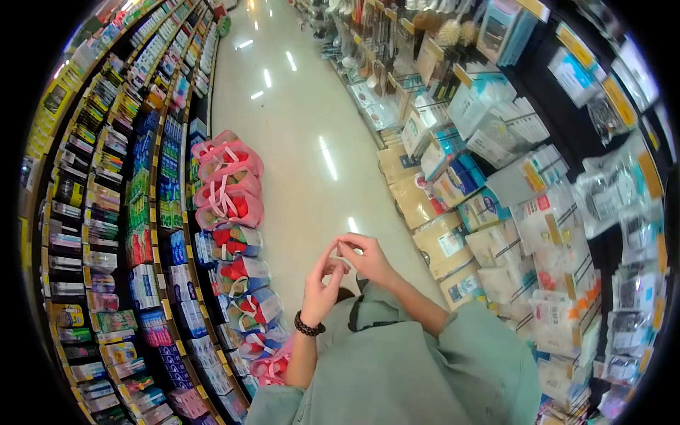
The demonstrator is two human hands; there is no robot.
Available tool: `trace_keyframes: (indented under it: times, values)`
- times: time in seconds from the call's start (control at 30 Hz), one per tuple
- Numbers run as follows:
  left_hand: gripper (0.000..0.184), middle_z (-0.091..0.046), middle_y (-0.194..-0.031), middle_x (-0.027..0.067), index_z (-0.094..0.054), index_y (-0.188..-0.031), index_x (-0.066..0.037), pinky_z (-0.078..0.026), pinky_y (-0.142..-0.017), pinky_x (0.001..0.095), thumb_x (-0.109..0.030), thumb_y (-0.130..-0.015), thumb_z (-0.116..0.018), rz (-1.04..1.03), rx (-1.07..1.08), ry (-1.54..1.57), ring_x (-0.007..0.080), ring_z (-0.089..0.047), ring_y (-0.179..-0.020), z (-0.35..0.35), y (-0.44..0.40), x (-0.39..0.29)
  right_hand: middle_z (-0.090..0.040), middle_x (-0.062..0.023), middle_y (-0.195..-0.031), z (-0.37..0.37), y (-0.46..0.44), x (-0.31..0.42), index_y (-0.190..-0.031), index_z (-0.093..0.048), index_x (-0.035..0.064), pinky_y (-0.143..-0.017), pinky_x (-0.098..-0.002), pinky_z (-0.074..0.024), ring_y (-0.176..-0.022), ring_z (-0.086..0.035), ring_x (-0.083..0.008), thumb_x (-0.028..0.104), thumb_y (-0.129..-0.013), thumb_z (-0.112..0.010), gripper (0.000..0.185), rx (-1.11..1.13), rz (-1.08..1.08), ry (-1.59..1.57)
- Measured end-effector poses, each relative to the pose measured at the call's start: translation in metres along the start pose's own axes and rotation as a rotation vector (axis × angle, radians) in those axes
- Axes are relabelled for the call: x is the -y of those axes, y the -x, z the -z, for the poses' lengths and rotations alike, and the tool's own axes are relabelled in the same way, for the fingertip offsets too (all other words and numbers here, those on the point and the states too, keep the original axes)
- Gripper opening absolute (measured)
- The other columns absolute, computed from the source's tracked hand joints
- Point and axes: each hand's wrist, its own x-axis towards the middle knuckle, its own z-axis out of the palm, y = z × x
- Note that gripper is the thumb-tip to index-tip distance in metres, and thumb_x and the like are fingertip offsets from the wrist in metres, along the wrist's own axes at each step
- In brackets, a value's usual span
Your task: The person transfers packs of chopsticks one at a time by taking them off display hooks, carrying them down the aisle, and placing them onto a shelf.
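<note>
A person's left hand [320,289] and right hand [370,262] are raised together over a shop aisle's glossy floor [304,134], fingertips meeting; whether something small is pinched between them cannot be told. A dark beaded bracelet [309,325] encircles the left wrist, and a loose grey-green shirt [425,372] lies just below the hands. Pink-trimmed bags [246,183] stand in a row along the left side, opposite hanging plastic packets [556,248] on the right.

Smooth, glossy across floor [297,142]; matt, creased cloth in shirt [404,368]; knobbly, faintly shiny on bracelet [309,326]; clear, glossy plastic over hanging packet [602,198]; translucent, plastic-looking on carry bag [209,216]
</note>
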Motion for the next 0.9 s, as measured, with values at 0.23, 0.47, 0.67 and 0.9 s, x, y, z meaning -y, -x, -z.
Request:
trace_keyframes:
  times: [0.23,0.47,0.67,0.9]
  values:
    - [0.042,-0.063,-0.089,0.0079,-0.046,-0.137,0.002,-0.051,-0.082,0.0283,0.001,-0.095,-0.052,0.07,-0.011,0.208,0.0139,-0.062,-0.086,0.04,-0.116,0.035,-0.066,-0.004,-0.085,0.015,-0.114,-0.021,-0.11,-0.065,-0.0051,-0.073,-0.026,-0.0494,-0.08,-0.059,-0.009,0.007,-0.095,-0.058,0.021,0.016,-0.164,-0.006]
    - [0.04,-0.064,-0.092,0.0078,-0.048,-0.135,0.001,-0.051,-0.083,0.0286,0.0,-0.095,-0.051,0.146,0.016,0.252,0.0137,-0.062,-0.087,0.098,-0.285,0.064,-0.066,-0.0027,-0.086,0.04,-0.284,-0.054,-0.109,-0.065,-0.0044,-0.073,-0.0251,-0.0496,-0.08,-0.059,-0.0084,0.01,-0.095,-0.058,0.021,0.033,-0.258,0.073]
    - [0.037,-0.063,-0.09,0.0065,-0.051,-0.132,0.0,-0.051,-0.083,0.0287,-0.003,-0.096,-0.052,0.011,0.004,0.19,0.0135,-0.062,-0.086,0.163,-0.448,0.031,-0.068,-0.0042,-0.089,0.047,-0.465,-0.017,-0.109,-0.067,-0.0027,-0.075,-0.0262,-0.0504,-0.083,-0.062,-0.01,0.01,-0.095,-0.059,0.021,0.027,-0.148,0.205]
    - [0.029,-0.065,-0.087,0.0061,-0.057,-0.125,0.002,-0.051,-0.08,0.0276,-0.003,-0.096,-0.053,-0.038,0.007,0.081,0.0128,-0.063,-0.086,0.205,-0.592,0.005,-0.069,-0.0063,-0.089,0.061,-0.597,-0.012,-0.108,-0.067,-0.0041,-0.071,-0.0257,-0.0515,-0.079,-0.063,-0.0098,0.011,-0.094,-0.061,0.022,-0.082,-0.141,0.04]
